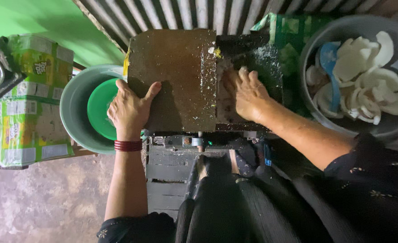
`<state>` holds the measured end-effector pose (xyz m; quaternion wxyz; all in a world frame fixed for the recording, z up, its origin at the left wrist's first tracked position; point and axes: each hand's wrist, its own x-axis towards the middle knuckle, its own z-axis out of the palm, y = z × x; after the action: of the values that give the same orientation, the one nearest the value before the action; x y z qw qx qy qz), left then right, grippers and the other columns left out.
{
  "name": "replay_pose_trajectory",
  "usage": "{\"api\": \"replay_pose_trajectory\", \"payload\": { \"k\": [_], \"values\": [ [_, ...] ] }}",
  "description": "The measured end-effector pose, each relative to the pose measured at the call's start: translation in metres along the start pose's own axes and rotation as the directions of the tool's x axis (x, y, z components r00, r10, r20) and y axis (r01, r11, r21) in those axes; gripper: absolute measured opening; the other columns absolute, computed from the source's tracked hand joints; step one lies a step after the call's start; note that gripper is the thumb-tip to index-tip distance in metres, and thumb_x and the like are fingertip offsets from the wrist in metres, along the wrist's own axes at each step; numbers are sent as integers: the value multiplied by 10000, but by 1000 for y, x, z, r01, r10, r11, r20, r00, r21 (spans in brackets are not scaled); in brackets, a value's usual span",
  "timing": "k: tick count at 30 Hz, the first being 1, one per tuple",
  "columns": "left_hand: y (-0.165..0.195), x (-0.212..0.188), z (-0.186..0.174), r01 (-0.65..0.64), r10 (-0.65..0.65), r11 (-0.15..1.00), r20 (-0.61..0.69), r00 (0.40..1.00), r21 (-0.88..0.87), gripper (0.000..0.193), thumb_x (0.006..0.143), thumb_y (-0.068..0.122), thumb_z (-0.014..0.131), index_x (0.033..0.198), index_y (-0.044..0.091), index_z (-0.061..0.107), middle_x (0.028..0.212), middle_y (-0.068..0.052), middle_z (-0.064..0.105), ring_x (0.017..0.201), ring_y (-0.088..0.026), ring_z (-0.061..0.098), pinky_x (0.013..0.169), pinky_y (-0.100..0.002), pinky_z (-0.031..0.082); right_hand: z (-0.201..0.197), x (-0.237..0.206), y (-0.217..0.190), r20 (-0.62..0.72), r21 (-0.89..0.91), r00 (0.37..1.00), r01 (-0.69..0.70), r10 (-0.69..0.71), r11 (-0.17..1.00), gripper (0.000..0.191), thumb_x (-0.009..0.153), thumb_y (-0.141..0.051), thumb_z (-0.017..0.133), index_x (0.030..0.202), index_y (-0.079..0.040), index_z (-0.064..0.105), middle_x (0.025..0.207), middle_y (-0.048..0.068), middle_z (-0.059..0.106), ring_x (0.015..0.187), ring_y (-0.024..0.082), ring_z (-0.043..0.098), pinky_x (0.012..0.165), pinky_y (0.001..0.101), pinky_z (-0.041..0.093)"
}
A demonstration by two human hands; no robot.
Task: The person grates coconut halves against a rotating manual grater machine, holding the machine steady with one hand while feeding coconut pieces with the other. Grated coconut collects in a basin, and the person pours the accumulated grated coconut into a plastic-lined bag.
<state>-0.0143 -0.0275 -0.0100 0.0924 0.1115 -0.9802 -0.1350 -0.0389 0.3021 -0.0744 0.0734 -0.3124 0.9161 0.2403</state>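
Nearest to me, my lap in dark cloth sat against a slatted wooden stand (167, 173), and the grating box rose just beyond it. My left hand (129, 110) lay spread on the brown metal cover (174, 76) of that box, thumb hooked over its near left part, fingers flat and holding nothing, only bracing. My right hand (248, 94) was the nearer one to the work: it pressed palm-down into the open feed slot (226, 96) just right of the cover, fingers together and bent over a pale piece of coconut (222, 105) that showed at their left edge. I could not tell how firmly they gripped it. The slot's long axis ran away from me, so the piece lay under and ahead of my fingertips. Farther right, well apart from that hand, stood a grey basin (307, 67) heaped with white coconut pieces (365, 76). Left, beside the box, a grey basin (73, 110) held a green plate (101, 108); beyond it sat green cartons (23, 117).
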Motion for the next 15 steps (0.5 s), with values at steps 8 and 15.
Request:
{"api": "replay_pose_trajectory", "payload": {
  "k": [8, 15],
  "values": [
    [-6, -4, 4, 14, -13, 1000, -26, 1000, 19, 907, 836, 874, 658, 1072, 12, 502, 835, -256, 700, 821, -486, 687, 725, -558, 530, -18, -9, 8, -109, 290, 993, -7, 40, 957, 487, 786, -216, 643, 1209, 23, 620, 1462, 261, 437, 1356, 451, 384, 1073, 557, 359],
    [2, -7, -1, 18, -20, 999, -43, 999, -49, 915, 836, 880, 667, 1164, 40, 508, 832, -236, 704, 839, -470, 693, 722, -557, 521, 87, -117, 106, -331, 814, 461, -302, 824, 496, 304, 998, -23, 674, 1292, -100, 688, 1203, 198, 673, 1138, 397, 627, 951, 515, 524]
  ]
}}
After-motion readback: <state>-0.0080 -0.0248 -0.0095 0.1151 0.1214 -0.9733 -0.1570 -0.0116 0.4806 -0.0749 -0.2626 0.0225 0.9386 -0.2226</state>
